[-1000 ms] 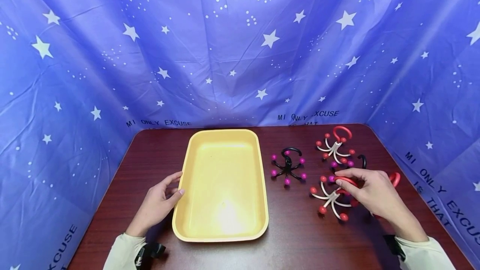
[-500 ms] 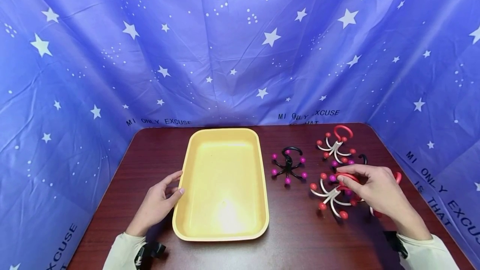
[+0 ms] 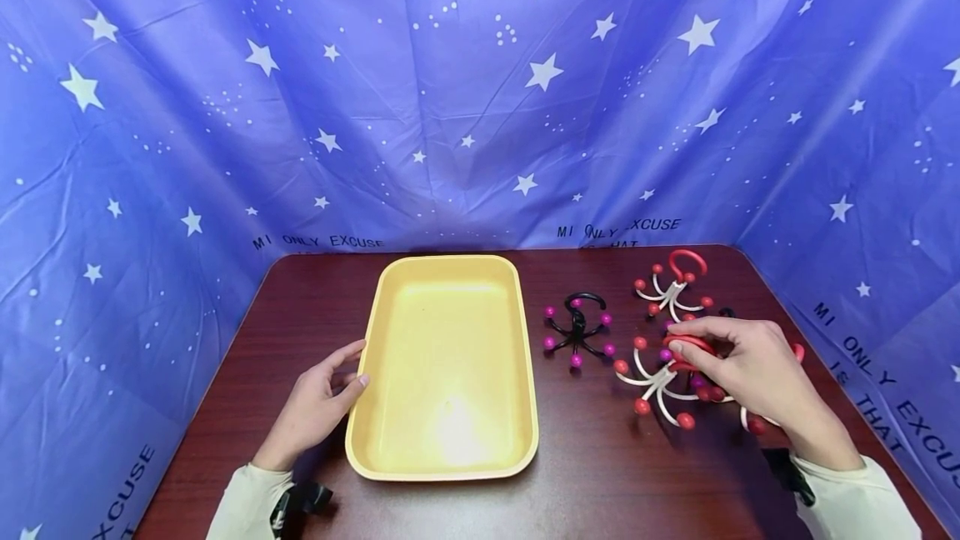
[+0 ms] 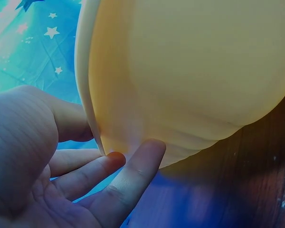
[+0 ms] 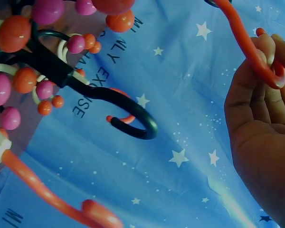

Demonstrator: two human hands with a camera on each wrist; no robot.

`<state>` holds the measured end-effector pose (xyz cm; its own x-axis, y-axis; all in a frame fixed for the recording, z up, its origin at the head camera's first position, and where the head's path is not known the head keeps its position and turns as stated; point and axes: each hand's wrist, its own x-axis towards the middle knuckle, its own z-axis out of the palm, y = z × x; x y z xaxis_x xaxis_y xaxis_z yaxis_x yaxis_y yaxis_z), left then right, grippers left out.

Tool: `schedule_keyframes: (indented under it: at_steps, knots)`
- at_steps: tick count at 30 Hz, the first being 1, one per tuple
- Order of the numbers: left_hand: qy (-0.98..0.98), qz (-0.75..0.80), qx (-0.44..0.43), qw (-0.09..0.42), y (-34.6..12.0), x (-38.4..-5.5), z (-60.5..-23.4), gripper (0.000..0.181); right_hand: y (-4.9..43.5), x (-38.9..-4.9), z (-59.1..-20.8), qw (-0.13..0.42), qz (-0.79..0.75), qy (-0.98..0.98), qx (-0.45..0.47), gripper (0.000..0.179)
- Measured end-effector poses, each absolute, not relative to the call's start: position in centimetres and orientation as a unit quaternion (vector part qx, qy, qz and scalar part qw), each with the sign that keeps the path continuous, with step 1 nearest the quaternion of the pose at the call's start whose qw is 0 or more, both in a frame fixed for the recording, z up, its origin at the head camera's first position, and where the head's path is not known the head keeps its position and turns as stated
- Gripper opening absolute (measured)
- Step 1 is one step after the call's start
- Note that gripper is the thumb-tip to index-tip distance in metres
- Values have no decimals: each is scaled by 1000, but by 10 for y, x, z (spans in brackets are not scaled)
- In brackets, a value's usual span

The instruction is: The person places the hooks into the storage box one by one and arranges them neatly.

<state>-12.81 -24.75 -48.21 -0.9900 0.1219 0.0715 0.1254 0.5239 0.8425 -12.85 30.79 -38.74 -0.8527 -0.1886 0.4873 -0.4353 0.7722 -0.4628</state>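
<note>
A star-printed blue curtain [image 3: 450, 107] backs a dark wooden table [image 3: 600, 490], where a yellow tray [image 3: 442, 357] lies with its long axis running from 12 to 6 o'clock. At the tray's 9 o'clock edge, the left hand [image 3: 311, 415] grips the rim, thumb and fingers on opposite sides. Well apart at 3 o'clock, the right hand [image 3: 757, 377] — far the nearer to the racks — pinches the red hook [image 5: 249, 50] of a white-pronged rack [image 3: 660, 379] between thumb and fingers. That rack lies at the right hand's 9 o'clock, on the tray-facing side, its axis slanting from 2 to 8; whether its prongs clear the table cannot be told. A smaller-looking black rack [image 3: 576, 332] sits between it and the tray, toward 10 o'clock. Since half a second ago, the pinched rack and its red balls [image 3: 686, 421] have shifted slightly toward 12 o'clock — the left hand is unmoved.
</note>
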Motion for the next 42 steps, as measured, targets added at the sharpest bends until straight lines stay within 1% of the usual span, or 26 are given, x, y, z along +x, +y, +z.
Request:
schedule_keyframes:
  at_steps: [7,19,32,42]
  knots:
    - [-873,-483,-66,0,-248,-130,-483,54,300,-133,-379,219,284,-917,175,26]
    - [-866,-496,-68,0,-248,-130,-484,53,281,-140,-368,213,312,-906,191,27]
    - [-855,-515,-64,-7,-246,-129,-483,54,253,-149,-353,189,355,-895,191,23]
    - [-858,-510,-66,4,-249,-129,-482,52,222,-168,-343,174,384,-876,235,21]
